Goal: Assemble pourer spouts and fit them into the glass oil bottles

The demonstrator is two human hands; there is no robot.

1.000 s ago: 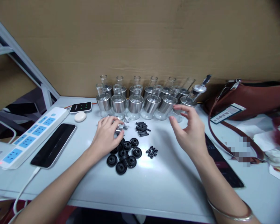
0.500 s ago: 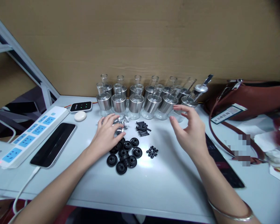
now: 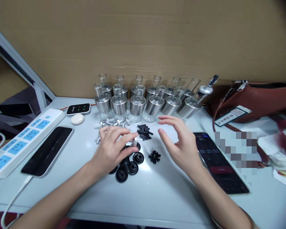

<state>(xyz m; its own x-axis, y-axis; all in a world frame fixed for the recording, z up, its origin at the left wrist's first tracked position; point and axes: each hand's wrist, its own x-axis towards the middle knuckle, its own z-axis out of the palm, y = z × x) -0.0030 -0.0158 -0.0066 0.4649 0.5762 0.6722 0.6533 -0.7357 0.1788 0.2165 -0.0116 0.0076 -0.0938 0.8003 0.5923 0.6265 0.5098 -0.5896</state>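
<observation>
Thumb and forefinger of my left hand [image 3: 112,144] pinch a small silver metal part [image 3: 134,142], above the black ribbed round stoppers [image 3: 138,157]. Part of the stopper pile is hidden beneath that hand. Behind its knuckles lie several more silver metal parts [image 3: 120,121]. My right hand [image 3: 181,144] hovers with fingers apart and nothing in them. Between the hands are a heap of short black sticks [image 3: 145,132] and a cluster of tiny black caps [image 3: 154,156].
Two rows of glass bottles with metal sleeves [image 3: 137,105] stand along the cardboard wall; the rightmost wears a metal pourer [image 3: 205,89]. A power strip [image 3: 26,140] and phone [image 3: 47,151] lie left. A tablet showing a timer [image 3: 219,165] and brown bag [image 3: 264,98] are right.
My left hand has come away from the silver parts, moving right and nearer with one pinched. My right hand has shifted left towards it, still open. The camera view has shifted slightly.
</observation>
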